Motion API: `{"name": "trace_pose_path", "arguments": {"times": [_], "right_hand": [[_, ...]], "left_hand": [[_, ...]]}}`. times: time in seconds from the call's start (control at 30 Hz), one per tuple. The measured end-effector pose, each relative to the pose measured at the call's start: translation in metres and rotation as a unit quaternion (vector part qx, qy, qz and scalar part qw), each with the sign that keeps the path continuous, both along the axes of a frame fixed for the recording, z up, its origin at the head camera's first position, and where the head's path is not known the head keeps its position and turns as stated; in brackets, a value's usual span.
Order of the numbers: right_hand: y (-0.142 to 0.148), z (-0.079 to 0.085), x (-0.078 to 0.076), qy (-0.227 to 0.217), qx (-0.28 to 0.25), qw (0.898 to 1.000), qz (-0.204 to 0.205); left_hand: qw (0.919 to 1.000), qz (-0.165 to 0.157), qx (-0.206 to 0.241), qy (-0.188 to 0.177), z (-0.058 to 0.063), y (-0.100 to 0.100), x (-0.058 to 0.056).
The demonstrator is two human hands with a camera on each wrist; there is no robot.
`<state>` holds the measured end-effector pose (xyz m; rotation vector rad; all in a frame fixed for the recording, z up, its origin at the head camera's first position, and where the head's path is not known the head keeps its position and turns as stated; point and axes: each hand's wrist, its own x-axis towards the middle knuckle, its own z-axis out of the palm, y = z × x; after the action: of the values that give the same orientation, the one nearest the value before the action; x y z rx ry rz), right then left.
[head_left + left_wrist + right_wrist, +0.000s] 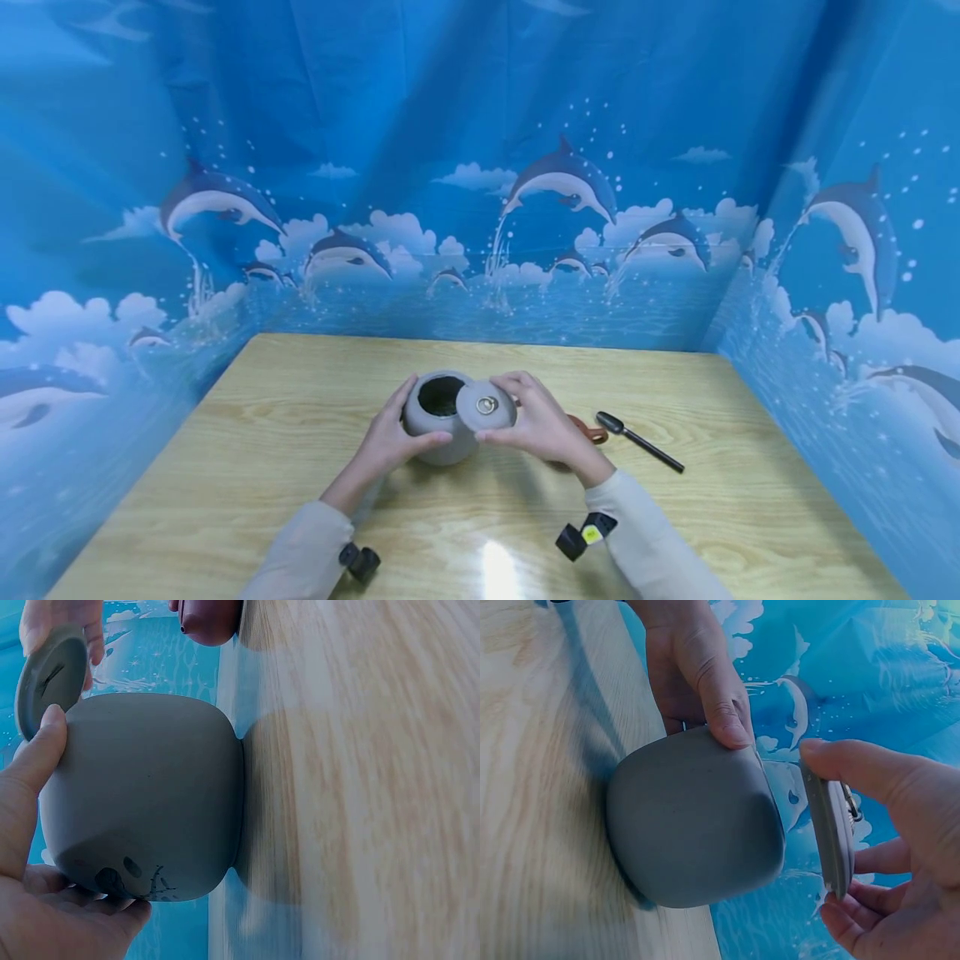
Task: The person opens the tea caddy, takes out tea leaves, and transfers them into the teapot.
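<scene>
A round grey jar (453, 452) stands on the wooden table, its dark mouth uncovered. My left hand (392, 437) grips it round the side, thumb near the rim and fingers at the far side. Dark painted marks show low on the jar wall (150, 795) in the left wrist view. My right hand (542, 423) holds the grey lid (472, 407) by its edge, between thumb and fingers. A small metal ring sits on top of the lid. In the right wrist view, the lid (829, 836) is tilted on edge, a gap away from the jar's mouth.
A reddish-brown teapot (211, 619) stands right of the jar, partly hidden behind my right hand in the head view. Farther right lies a black scoop (641, 443) with a long handle. A blue dolphin-print curtain (480, 167) closes off the table's back and sides.
</scene>
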<state>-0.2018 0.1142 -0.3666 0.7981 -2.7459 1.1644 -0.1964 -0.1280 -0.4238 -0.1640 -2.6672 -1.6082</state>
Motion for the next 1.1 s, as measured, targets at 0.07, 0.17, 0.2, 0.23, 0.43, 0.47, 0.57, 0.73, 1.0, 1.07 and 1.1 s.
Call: {"name": "trace_pose_path", "arguments": {"times": [0.07,0.17,0.2,0.23,0.43,0.47,0.57,0.73,1.0,1.07,1.1], "right_hand": [[-0.005,0.002,-0.005,-0.002,0.001,1.000,0.008],[-0.013,0.005,-0.013,-0.002,0.008,1.000,0.017],[-0.016,0.005,-0.016,0.000,0.012,1.000,0.019],[-0.019,0.006,-0.018,0.001,0.015,1.000,0.021],[-0.033,0.009,-0.029,0.000,0.021,0.999,0.042],[-0.035,0.009,-0.030,0.000,0.024,0.999,0.045],[-0.040,0.010,-0.034,0.000,0.035,0.998,0.052],[-0.047,0.009,-0.039,0.005,0.065,0.996,0.060],[-0.052,0.005,-0.042,-0.007,0.080,0.995,0.062],[-0.052,0.005,-0.041,-0.009,0.083,0.995,0.063],[-0.053,0.005,-0.041,-0.009,0.085,0.994,0.063]], "left_hand": [[1.0000,0.000,0.001,-0.002,0.000,0.000,0.000],[1.0000,0.001,0.002,-0.005,0.000,-0.001,0.000],[1.0000,0.001,0.001,-0.007,0.000,-0.001,0.000],[1.0000,0.001,0.001,-0.009,0.000,-0.001,0.000],[0.9999,0.002,-0.006,-0.016,0.001,0.000,-0.001],[0.9999,0.002,-0.006,-0.016,0.001,0.000,-0.001],[0.9999,0.001,-0.003,-0.015,0.001,0.000,-0.001],[1.0000,-0.002,0.003,-0.009,0.000,-0.001,0.000],[0.9998,-0.002,0.003,-0.017,0.000,-0.001,0.000],[0.9998,0.000,0.002,-0.019,0.000,-0.001,0.000],[0.9998,0.001,0.001,-0.018,0.000,-0.001,0.000]]}}
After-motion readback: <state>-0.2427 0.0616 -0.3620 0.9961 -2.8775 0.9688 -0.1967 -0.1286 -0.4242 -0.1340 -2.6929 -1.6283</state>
